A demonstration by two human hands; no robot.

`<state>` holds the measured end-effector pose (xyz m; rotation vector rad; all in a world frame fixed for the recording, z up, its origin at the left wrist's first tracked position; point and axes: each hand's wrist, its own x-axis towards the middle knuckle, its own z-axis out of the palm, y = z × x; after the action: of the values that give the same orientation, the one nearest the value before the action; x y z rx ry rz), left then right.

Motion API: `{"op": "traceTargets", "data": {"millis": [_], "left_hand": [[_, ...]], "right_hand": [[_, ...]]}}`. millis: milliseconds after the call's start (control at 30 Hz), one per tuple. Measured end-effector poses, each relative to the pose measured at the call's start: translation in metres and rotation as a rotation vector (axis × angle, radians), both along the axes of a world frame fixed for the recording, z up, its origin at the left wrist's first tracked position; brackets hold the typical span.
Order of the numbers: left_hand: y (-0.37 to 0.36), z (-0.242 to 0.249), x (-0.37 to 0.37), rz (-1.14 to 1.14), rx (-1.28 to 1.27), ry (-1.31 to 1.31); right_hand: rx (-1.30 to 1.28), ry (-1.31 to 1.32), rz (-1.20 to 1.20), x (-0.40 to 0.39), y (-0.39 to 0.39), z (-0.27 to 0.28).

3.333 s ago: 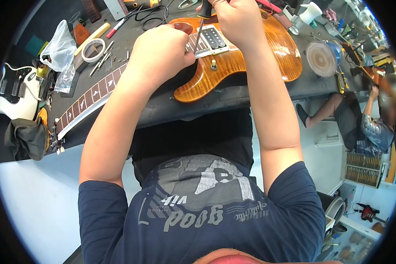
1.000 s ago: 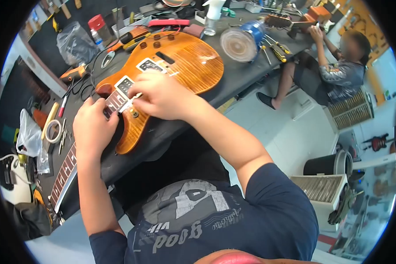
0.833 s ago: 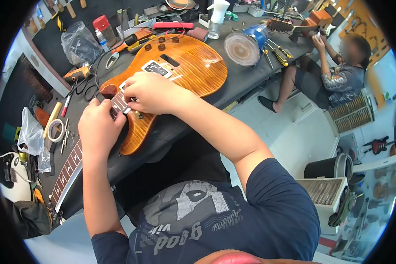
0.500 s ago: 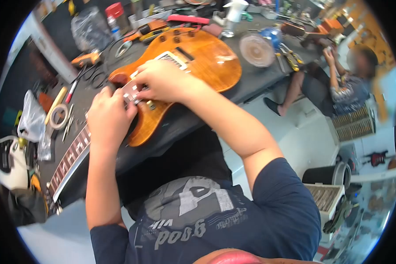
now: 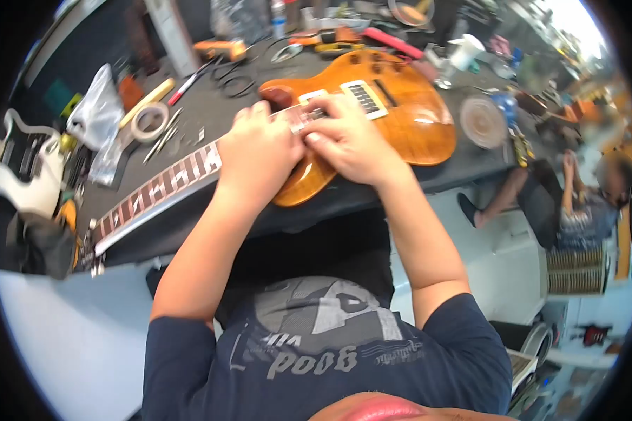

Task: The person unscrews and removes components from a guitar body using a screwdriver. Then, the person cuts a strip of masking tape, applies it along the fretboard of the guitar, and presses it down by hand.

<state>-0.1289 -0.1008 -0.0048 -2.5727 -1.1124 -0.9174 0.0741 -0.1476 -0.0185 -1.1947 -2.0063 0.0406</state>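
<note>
An amber-brown electric guitar point(image 5: 421, 119) lies on the dark-covered bench, its neck stretching toward the lower left. The fretboard point(image 5: 163, 188) has pale inlays. My left hand point(image 5: 260, 151) is closed over the neck near the body, fingers curled onto the fretboard and partly hidden. Beside it, my right hand point(image 5: 354, 144) bends over the upper end of the fretboard, fingers drawn together close to the pickup point(image 5: 365, 99). Whatever lies under the right fingertips is hidden. Both hands nearly touch.
A tape roll point(image 5: 149, 122), a clear plastic bag point(image 5: 98, 105) and thin tools lie left of the neck. Behind the guitar are a dark cable point(image 5: 237, 84) and a white spray bottle point(image 5: 463, 52). A round clear lid point(image 5: 483, 121) sits right. Another person point(image 5: 583, 210) sits farther right.
The view has turned, so bench and guitar appear farther right. Both hands remain on the upper fretboard; the right hand's fingers now lie lower and closer to the left hand.
</note>
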Motion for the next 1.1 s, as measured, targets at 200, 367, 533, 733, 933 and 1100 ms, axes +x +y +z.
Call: {"op": "traceTargets", "data": {"millis": [200, 367, 533, 733, 933, 1100], "left_hand": [[-0.008, 0.012, 0.000, -0.022, -0.036, 0.067], [-0.006, 0.015, -0.001, -0.035, -0.023, 0.103], [-0.006, 0.018, -0.004, -0.043, -0.030, 0.100], [-0.005, 0.015, -0.006, -0.050, -0.032, 0.083], [-0.003, 0.019, -0.012, -0.074, -0.068, 0.103], [-0.005, 0.025, -0.002, -0.044, -0.098, 0.131]], "right_hand": [[0.012, -0.029, 0.030, 0.008, -0.014, 0.008], [0.039, -0.099, 0.019, 0.008, -0.021, 0.009], [0.073, -0.183, 0.063, 0.011, -0.022, 0.010], [-0.055, 0.011, 0.124, 0.020, -0.016, 0.003], [-0.023, 0.063, 0.001, 0.016, -0.018, 0.000], [0.040, 0.056, -0.050, 0.011, -0.018, -0.004]]}}
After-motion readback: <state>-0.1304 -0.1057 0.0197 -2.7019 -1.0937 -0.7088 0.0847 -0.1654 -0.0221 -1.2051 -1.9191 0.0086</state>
